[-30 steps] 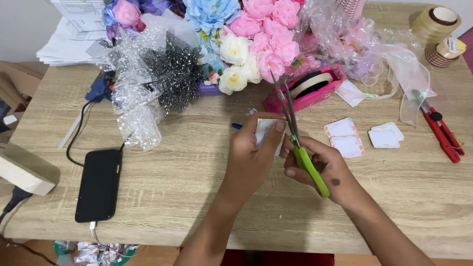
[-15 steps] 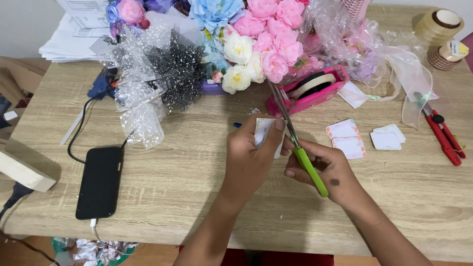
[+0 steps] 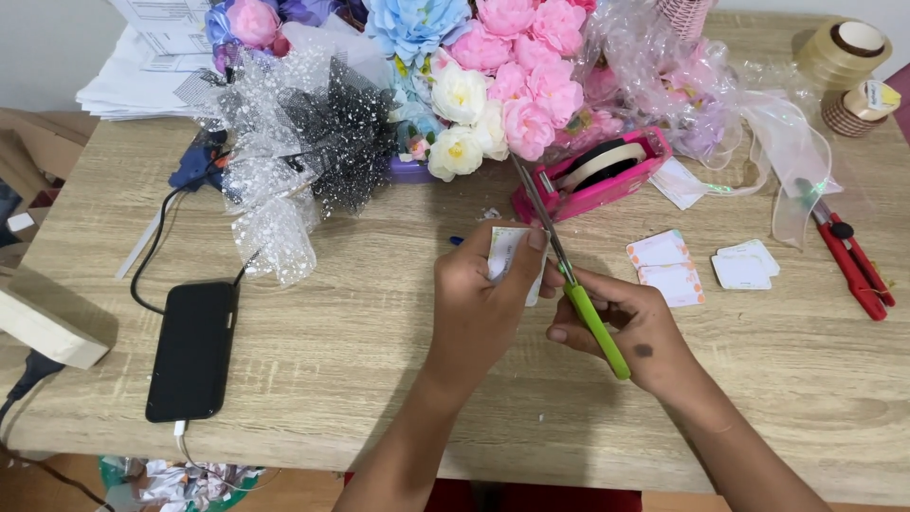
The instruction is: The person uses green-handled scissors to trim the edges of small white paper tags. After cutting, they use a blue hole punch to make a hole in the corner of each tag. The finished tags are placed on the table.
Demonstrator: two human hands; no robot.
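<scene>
Bouquet [image 3: 474, 85], tape dispenser [image 3: 592, 175] block ahead; near tabletop [image 3: 360, 379] open.

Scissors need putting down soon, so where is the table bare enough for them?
Bare wood lies between the black phone and the left hand, and along the near edge right of the right hand, below the small cards. The far side is crowded with flowers and the pink tape dispenser.

Matt pale wood-grain table top [image 3: 360, 379] – glossy black phone [image 3: 192, 349], green plastic-handled metal scissors [image 3: 569, 275], small white paper card [image 3: 504, 254], crinkly clear cellophane wrap [image 3: 275, 204].
</scene>
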